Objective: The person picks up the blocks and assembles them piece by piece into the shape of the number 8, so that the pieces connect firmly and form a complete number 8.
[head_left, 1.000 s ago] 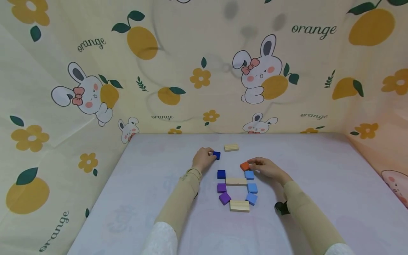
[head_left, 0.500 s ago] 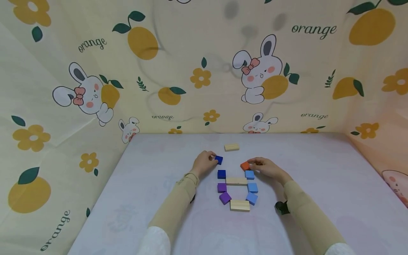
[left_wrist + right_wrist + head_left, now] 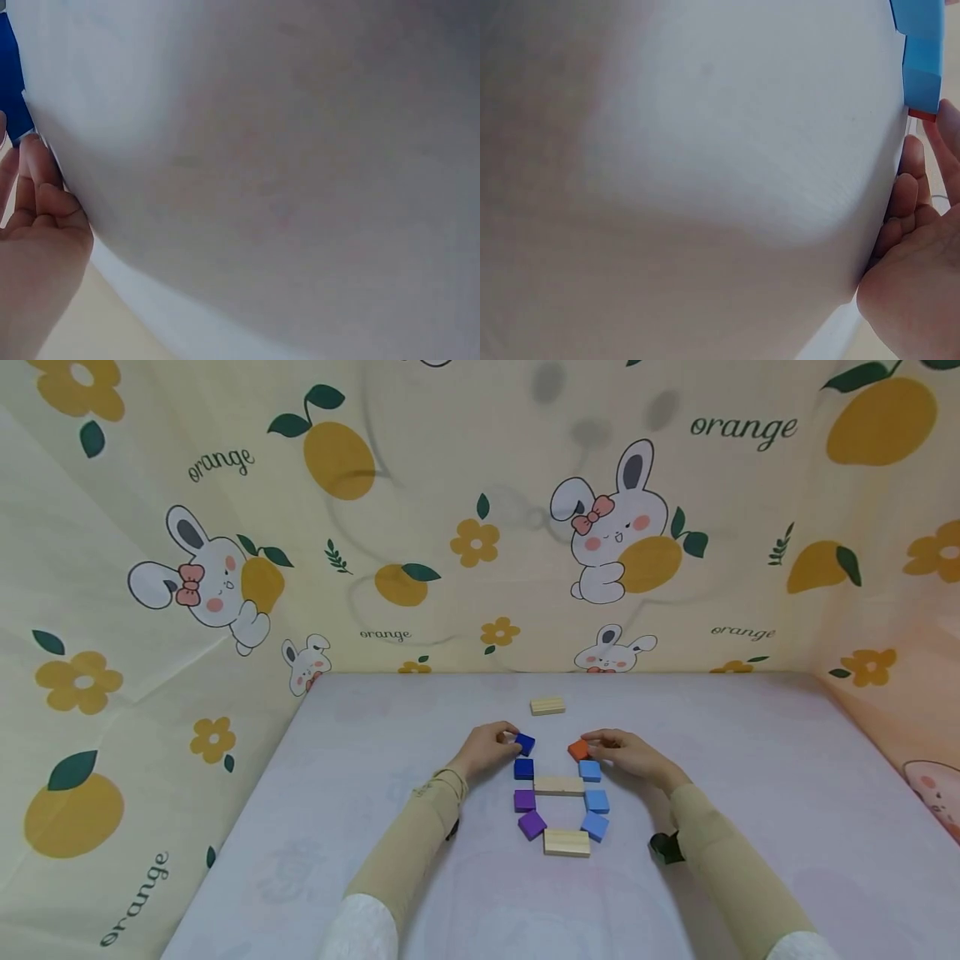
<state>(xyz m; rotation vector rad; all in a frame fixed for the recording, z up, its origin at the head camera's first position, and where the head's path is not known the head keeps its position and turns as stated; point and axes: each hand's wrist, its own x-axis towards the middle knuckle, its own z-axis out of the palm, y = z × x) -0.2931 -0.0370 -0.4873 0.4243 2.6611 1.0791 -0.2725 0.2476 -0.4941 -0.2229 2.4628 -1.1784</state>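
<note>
In the head view my left hand (image 3: 487, 750) pinches a dark blue block (image 3: 524, 743), tilted at an angle behind another dark blue block (image 3: 523, 769). Opposite it, my right hand (image 3: 630, 756) holds an orange block (image 3: 578, 749) between thumb and fingers, just behind a light blue block (image 3: 589, 771). The left wrist view catches part of a blue block (image 3: 10, 79) at the fingertips. At the edge of the right wrist view, a sliver of the orange block (image 3: 922, 115) shows below light blue blocks (image 3: 922, 71).
Nearer me, purple blocks (image 3: 524, 801) form the left side and light blue blocks (image 3: 597, 802) the right. Wooden planks lie across the middle (image 3: 558, 787) and front (image 3: 567, 843). Another wooden plank (image 3: 547, 706) lies apart at the back of the table (image 3: 360, 752).
My left hand has brought the dark blue block right and toward me, to just behind the other dark blue block. My right hand stays at the orange block.
</note>
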